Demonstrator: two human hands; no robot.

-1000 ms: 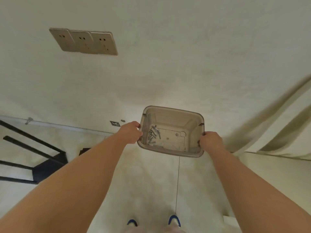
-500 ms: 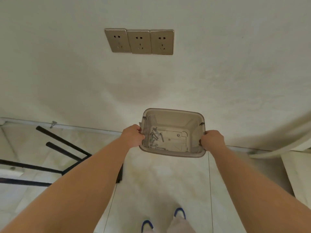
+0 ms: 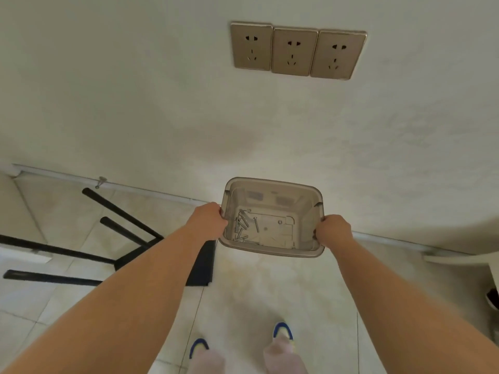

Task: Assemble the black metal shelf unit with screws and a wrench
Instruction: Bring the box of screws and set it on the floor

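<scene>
I hold a translucent grey plastic bin [image 3: 272, 184] in front of me above the tiled floor. My left hand [image 3: 209, 218] grips its left rim and my right hand [image 3: 333, 230] grips its right rim. Several silver screws [image 3: 243, 226] lie loose in the bin's left bottom corner. The black metal shelf unit [image 3: 127, 238] lies on its side on the floor to the left, its legs pointing toward the wall, partly hidden behind my left forearm.
A white wall stands close ahead with three bronze sockets [image 3: 297, 51] on it. A small metal door stop [image 3: 100, 182] sits at the skirting on the left. My blue-tipped shoes [image 3: 282, 332] stand on the beige tiles below.
The view has swung left and slightly down: the sockets shifted right in frame, more of the black shelf unit came into sight, and the curtain on the right left the frame. Both hands kept their grip.
</scene>
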